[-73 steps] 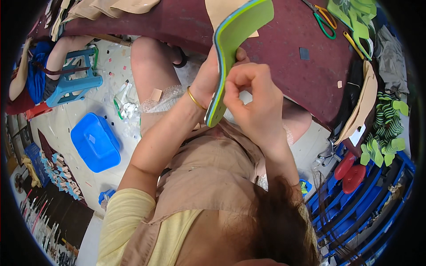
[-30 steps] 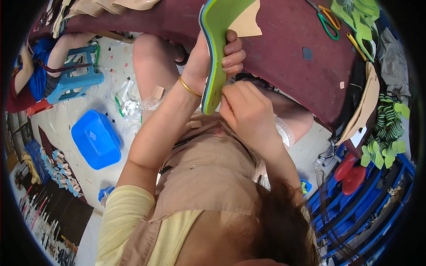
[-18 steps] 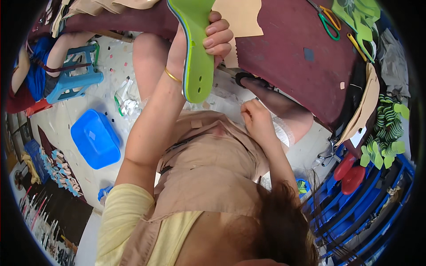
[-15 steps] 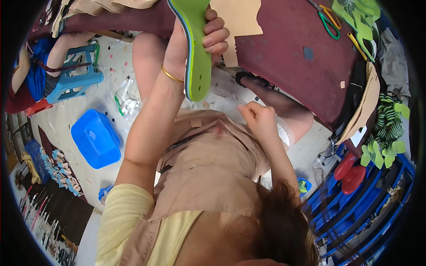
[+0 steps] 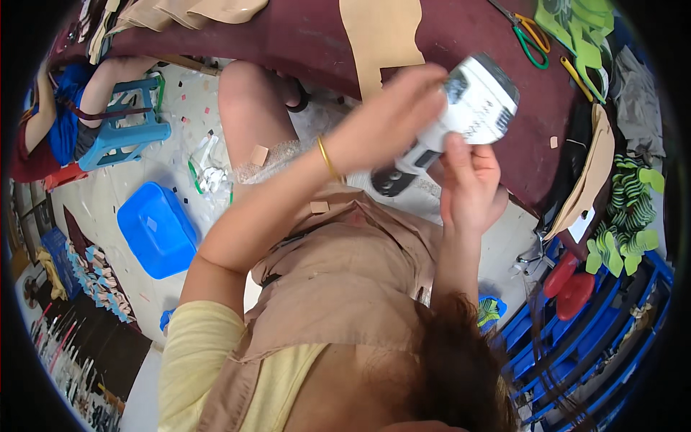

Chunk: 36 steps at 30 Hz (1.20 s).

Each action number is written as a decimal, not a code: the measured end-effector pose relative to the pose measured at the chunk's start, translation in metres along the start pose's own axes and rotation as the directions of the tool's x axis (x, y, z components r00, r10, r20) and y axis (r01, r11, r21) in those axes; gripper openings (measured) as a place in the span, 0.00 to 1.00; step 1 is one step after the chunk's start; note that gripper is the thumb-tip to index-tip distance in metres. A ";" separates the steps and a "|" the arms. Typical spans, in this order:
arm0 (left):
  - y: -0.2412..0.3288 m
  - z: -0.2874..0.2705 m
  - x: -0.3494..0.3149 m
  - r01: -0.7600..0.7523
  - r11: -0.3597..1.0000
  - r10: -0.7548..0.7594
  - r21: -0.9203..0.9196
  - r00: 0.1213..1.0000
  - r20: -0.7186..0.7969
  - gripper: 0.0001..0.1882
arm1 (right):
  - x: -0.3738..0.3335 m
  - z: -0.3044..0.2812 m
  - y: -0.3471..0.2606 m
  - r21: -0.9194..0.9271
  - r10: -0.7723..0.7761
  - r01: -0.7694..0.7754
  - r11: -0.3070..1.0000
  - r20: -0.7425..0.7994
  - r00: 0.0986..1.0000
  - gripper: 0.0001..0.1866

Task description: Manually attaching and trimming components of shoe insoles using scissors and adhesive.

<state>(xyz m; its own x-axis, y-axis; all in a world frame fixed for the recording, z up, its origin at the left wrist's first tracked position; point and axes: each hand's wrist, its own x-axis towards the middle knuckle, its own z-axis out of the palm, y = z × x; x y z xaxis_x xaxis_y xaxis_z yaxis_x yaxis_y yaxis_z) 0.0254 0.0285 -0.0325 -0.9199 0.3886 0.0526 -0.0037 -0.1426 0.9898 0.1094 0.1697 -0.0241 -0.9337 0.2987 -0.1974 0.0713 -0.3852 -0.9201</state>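
Above my lap, near the edge of the dark red table (image 5: 461,29), a shoe insole (image 5: 481,115) tilts with its white and black printed underside toward me. My right hand (image 5: 471,180) grips the edge of it, thumb on the underside and fingers mostly behind. Across its middle lies my left hand (image 5: 407,108), smeared by motion; whether those fingers hold the insole cannot be made out. The green face of the insole is hidden. Small tan square pieces lie on my apron (image 5: 319,207) and knee (image 5: 260,155).
A tan cut sheet (image 5: 381,32) lies ahead on the table, with scissors (image 5: 533,47) and green insole pieces (image 5: 576,32) at far right. To the left, a blue basin (image 5: 155,230) stands on the floor. Blue racking (image 5: 576,338) is at right; another person sits by a blue stool (image 5: 133,119).
The insole has come down and right and flipped from its green face to its printed underside. My right hand has risen and taken hold; my left hand has moved right and lower.
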 end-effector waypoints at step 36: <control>0.027 -0.008 -0.017 0.311 0.439 -0.094 -0.843 0.949 0.301 0.24 | -0.013 0.021 -0.018 -0.069 -0.090 0.107 0.992 0.215 0.972 0.22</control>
<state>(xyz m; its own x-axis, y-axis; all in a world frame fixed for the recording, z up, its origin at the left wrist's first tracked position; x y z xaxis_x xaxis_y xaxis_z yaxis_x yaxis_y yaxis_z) 0.0380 0.0108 -0.0082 -0.7542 0.6567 -0.0036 -0.6186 -0.7086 0.3395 0.1126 0.1541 0.0017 -0.9899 0.1372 -0.0359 -0.0055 -0.2898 -0.9571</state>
